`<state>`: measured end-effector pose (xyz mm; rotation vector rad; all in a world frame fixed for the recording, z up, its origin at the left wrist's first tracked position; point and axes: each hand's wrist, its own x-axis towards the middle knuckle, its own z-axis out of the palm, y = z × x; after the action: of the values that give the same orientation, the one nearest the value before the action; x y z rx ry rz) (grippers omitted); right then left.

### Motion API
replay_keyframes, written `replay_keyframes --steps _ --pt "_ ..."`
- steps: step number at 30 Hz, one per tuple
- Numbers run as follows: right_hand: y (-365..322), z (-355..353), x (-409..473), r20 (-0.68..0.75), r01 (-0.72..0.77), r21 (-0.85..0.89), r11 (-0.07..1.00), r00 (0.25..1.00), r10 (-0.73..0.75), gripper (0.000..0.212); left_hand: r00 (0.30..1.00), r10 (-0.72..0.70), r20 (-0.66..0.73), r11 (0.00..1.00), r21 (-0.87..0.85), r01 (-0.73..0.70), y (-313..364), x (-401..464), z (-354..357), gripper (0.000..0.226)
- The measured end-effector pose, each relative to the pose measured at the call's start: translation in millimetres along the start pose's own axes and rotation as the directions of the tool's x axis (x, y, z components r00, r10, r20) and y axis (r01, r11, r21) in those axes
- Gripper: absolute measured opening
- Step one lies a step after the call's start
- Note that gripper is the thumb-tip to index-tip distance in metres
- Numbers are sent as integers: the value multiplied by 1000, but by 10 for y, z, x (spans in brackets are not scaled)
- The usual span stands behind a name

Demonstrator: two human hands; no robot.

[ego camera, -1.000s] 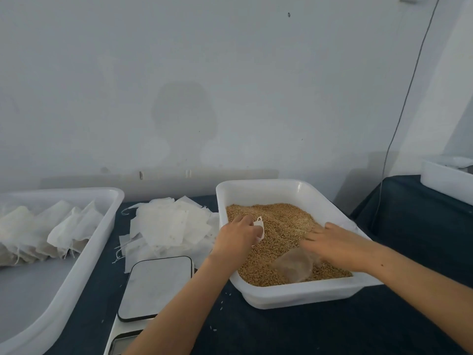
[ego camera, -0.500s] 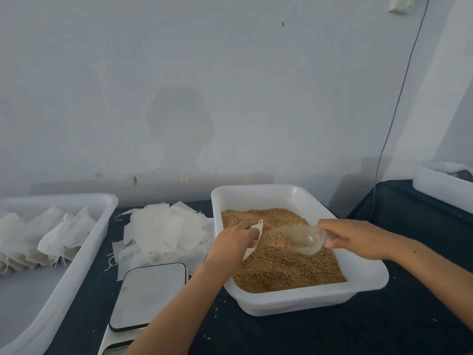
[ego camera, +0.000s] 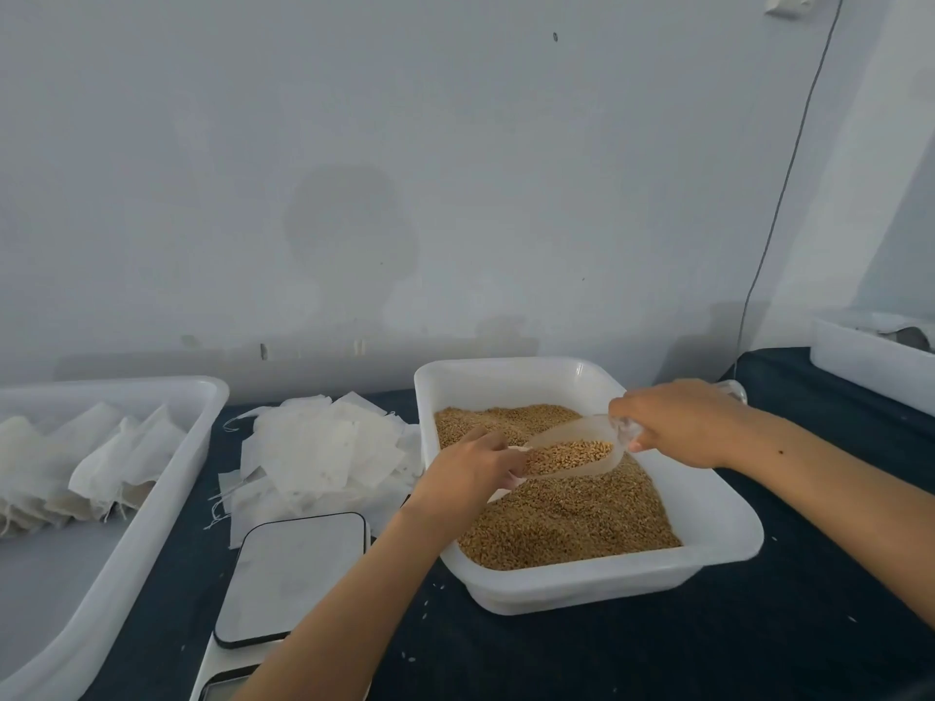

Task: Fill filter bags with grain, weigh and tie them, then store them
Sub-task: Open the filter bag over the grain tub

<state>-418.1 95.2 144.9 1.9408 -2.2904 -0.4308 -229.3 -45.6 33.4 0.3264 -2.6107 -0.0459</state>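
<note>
Filling is under way: tied bags (ego camera: 96, 462) already lie in the left tub (ego camera: 167, 503), while weighing, tying and storing this one remain. The right hand (ego camera: 678, 422) grips a clear scoop (ego camera: 571, 452) of grain, tipped toward the filter bag (ego camera: 506, 485) pinched in the left hand (ego camera: 470, 473), above the grain tub (ego camera: 728, 528).

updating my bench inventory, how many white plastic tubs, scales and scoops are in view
white plastic tubs: 3 (left tub with filled bags, grain tub, far right tub)
flat white scale: 1
clear plastic scoop: 1
total: 5
</note>
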Motion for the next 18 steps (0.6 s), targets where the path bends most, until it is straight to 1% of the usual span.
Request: replay_keyframes --steps 4,7,8,10,13,16,18 --pt "-51 -97 69 17 4 -60 998 1000 -3 11 1000 8 5 1000 -1 -8 9 0 -4 19" --pt "-101 -143 115 10 19 -150 989 1000 -17 6 1000 -8 8 1000 -23 8 10 9 -21 19" --pt "-118 -153 128 -3 21 -183 983 1000 -22 10 1000 -12 7 999 -33 12 13 10 -26 19" --pt "-152 -178 145 -38 20 -256 967 999 -31 16 1000 -25 9 998 -62 26 19 7 -37 18" --pt "-217 -206 151 -129 9 -361 933 990 -59 25 999 -53 12 993 -102 54 14 -7 -52 18" --pt "-283 -210 150 -219 -7 -430 903 971 -97 16 994 -109 4 982 -153 108 -8 -25 -49 14" --pt "-307 -200 142 -257 -37 -449 893 962 -89 21 986 -164 -4 970 -180 161 -22 -33 -35 12"
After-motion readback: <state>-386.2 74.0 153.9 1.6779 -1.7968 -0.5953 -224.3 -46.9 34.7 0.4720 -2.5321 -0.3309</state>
